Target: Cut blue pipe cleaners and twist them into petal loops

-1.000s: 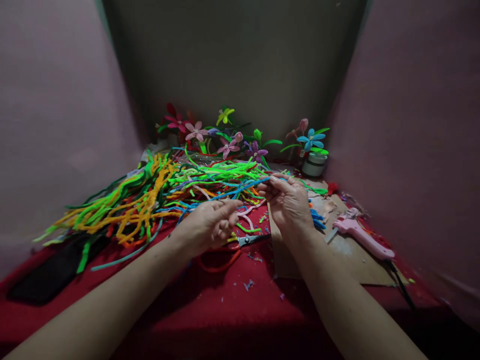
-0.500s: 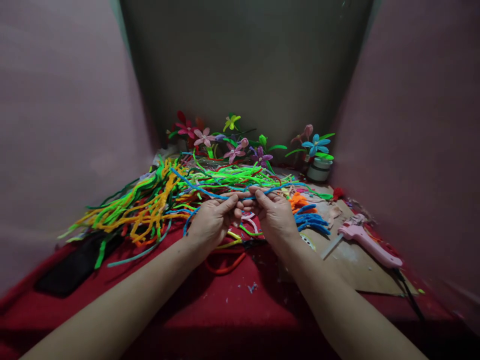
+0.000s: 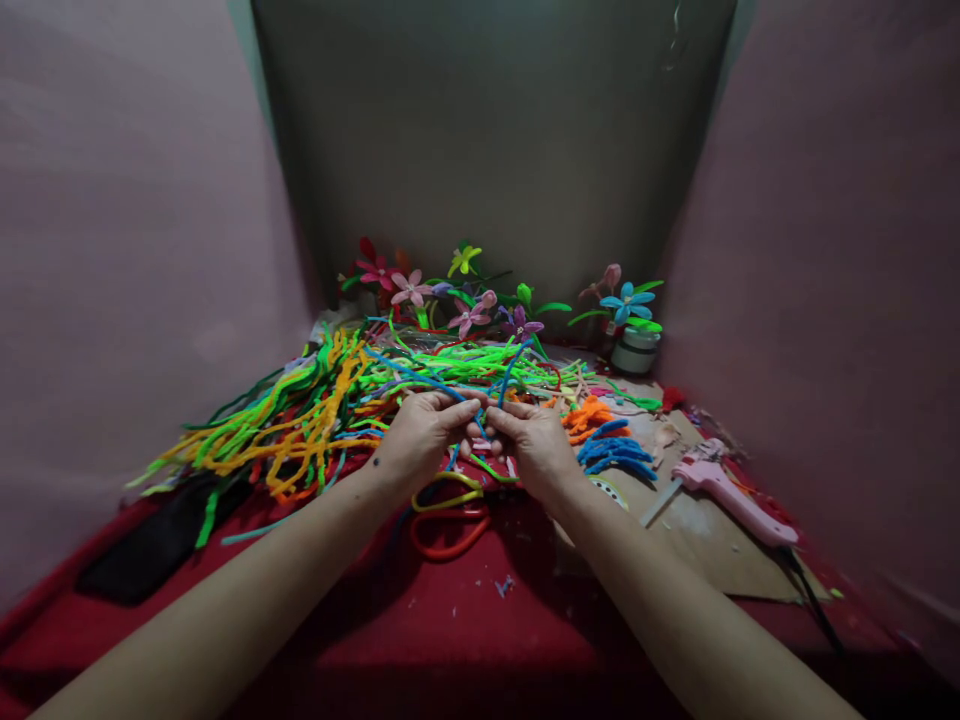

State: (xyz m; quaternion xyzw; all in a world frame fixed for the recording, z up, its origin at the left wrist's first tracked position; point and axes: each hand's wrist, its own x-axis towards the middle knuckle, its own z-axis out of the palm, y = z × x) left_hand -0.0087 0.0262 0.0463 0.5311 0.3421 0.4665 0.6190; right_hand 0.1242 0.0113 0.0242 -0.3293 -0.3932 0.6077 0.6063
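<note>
**Two hands, one blue stem, pinched dead centre**

The left hand (image 3: 421, 437) and the right hand (image 3: 537, 448) are meeting fingertip to fingertip in the middle of the view, just above the red cloth worktop (image 3: 465, 630). Between them they are gripping a thin blue fuzzy pipe cleaner (image 3: 420, 376). The fingers (image 3: 463, 408) of each hand, thumb against forefinger, are clamping down on it, and the two pinches are almost touching.

The stem is folding into a V at the grip. Its longer leg is running up and away to the left, low over the heap. The shorter leg is rising away from the person and leaning a little right, its tip pointing toward the far wall.

Behind and left of the hands, a heap of loose green, yellow and orange pipe cleaners (image 3: 300, 420) is sprawling across the cloth. Scissors with orange and yellow loop handles (image 3: 448, 535) are lying under the wrists.

Just right of the right hand, an orange looped bundle (image 3: 589, 415) and a blue looped bundle (image 3: 615, 452) are sitting side by side at the edge of a brown cardboard sheet (image 3: 712, 545). A pink glue gun (image 3: 727, 490) is lying on that sheet. At the back wall, a row of pipe-cleaner flowers (image 3: 469, 312) is standing beside a small white jar (image 3: 636, 350).
</note>
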